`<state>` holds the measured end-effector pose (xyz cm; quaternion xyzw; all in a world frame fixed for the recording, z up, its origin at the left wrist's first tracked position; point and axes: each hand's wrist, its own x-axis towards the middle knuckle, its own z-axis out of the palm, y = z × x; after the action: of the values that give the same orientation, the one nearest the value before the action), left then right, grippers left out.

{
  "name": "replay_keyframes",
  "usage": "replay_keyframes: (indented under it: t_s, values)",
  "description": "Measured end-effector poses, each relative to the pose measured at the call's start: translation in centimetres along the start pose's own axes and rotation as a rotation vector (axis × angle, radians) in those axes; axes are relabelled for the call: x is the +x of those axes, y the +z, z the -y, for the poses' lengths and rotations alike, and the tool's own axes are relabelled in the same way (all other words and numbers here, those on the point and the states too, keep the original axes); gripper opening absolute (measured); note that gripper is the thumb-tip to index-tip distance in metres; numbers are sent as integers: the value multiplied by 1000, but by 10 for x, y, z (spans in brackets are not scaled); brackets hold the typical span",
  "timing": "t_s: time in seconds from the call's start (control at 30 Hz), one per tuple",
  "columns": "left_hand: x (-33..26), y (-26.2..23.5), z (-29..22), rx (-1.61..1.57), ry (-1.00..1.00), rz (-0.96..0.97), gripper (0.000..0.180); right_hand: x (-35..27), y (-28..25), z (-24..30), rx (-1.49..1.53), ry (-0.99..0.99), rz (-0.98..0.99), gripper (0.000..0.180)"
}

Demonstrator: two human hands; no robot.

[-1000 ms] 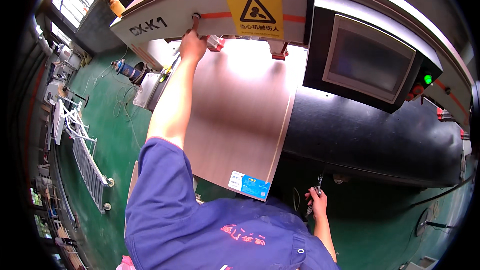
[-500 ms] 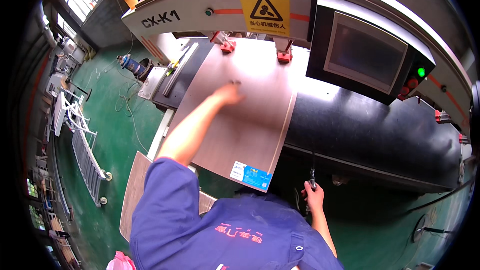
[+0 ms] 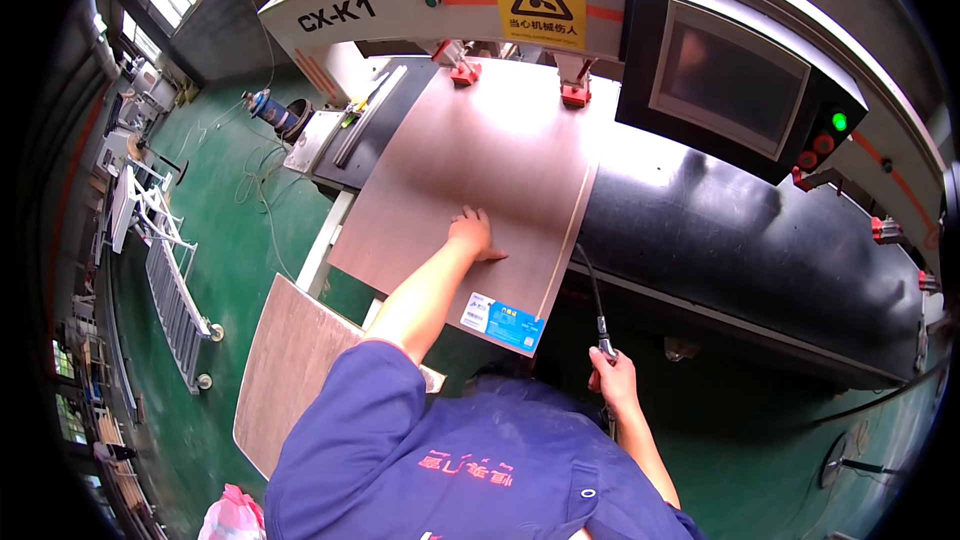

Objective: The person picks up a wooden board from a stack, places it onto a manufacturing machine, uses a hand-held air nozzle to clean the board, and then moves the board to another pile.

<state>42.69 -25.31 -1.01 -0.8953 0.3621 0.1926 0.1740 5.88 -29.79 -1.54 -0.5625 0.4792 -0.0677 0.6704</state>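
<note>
- Panel of brown wood grain (image 3: 400, 210) is lying flat in the middle, its far end reaching under a pale machine beam (image 3: 400, 22) and its near end sticking out toward the person.
- Left hand (image 3: 474, 234) is resting palm down on the panel's nearer half, fingers spreading apart, thumb pointing right, holding nothing.
- Right hand (image 3: 614, 378) is gripping a dark handheld tool (image 3: 606, 344) beside the panel's near right corner, fingers curling around its handle; the tool's thin black nozzle is pointing away from the person, ending near the panel's right edge. Whether it is touching is impossible to tell.
- A blue and white label (image 3: 508, 324) is sitting at the panel's near right corner.
- Two red-footed clamps (image 3: 576, 96) are hanging from the beam over the panel's far part.
- A black machine bed (image 3: 730, 250) is stretching to the right, below a dark screen (image 3: 730, 78).
- Another brown board (image 3: 295, 365) is lying lower left, above the green floor (image 3: 240, 285).
</note>
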Motion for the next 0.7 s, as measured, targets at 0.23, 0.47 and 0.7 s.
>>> replay_keyframes:
  t_s: [0.23, 0.47, 0.7]
  values:
    - [5, -1, -3, -28, -10, 52, 117, -16, -10, -16, 69, 61, -74, 34]
    - [9, -7, -11, 22, -28, 148, 116, -30, -38, -36, 85, 51, -171, 34]
    - [5, -18, -15, 124, -10, 179, 122, -28, -16, -49, -22, 49, -93, 33]
